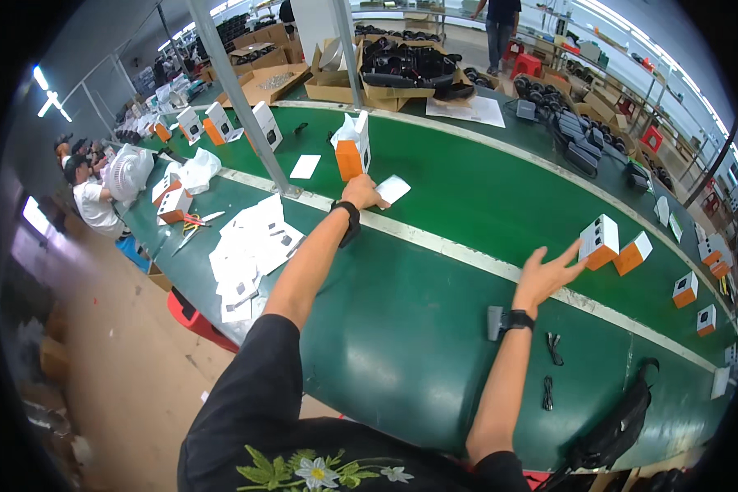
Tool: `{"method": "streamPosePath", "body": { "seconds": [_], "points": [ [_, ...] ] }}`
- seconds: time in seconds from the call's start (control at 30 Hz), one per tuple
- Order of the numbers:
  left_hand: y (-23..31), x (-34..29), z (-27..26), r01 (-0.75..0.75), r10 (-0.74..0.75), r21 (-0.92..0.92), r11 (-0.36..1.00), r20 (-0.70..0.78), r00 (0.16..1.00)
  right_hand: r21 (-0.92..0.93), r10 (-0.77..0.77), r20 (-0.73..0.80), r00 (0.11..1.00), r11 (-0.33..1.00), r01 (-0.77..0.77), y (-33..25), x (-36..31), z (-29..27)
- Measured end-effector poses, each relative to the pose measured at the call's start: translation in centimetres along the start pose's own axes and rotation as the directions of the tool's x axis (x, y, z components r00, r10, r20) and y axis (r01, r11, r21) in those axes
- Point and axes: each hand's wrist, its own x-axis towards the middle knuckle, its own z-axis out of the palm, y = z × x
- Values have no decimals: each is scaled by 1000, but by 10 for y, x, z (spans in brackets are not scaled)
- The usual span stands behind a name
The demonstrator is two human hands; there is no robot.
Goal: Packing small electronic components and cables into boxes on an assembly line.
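Observation:
My left hand [362, 193] reaches over the green conveyor belt, fingers closed at the edge of a small white leaflet [394, 189]. Directly beyond it stands an opened white-and-orange box [352, 157] with white wrapping sticking out of its top. Another white sheet [306, 166] lies flat on the belt to the left. My right hand [547, 277] is open with its fingers spread. Its fingertips are at the near side of a closed white-and-orange box [600, 243]; whether they touch it I cannot tell. A second such box [633, 254] leans beside that one.
On the near table [385, 328] are a pile of white leaflets [252, 246], scissors [195, 221], a grey block [495, 323], coiled black cables [554, 348] and a black bag [619, 426]. A metal post [242, 98] rises at the belt's near edge. More boxes [685, 290] stand rightward.

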Motion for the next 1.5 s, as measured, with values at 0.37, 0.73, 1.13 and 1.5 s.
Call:
{"method": "streamPosePath", "body": {
  "seconds": [0.37, 0.73, 1.13, 1.5],
  "points": [
    [-41, -141, -99, -231, 197, -356, 905, -130, 972, 183, 8, 463, 886, 977, -105, -9, -78, -15],
    [-57, -76, -112, -133, 125, -12, 991, -267, 956, 589, -366, 488, 792, 808, 11, -186, -71, 48],
    [-115, 74, -93, 515, -504, 46, 856, -143, 852, 322, -86, 614, 784, 935, -150, -319, -103, 176],
    [-109, -152, -164, 5, -6, 59, 998, 18, 1000, 693, -516, 720, 464, 568, -444, -122, -22, 115]
  ]
}}
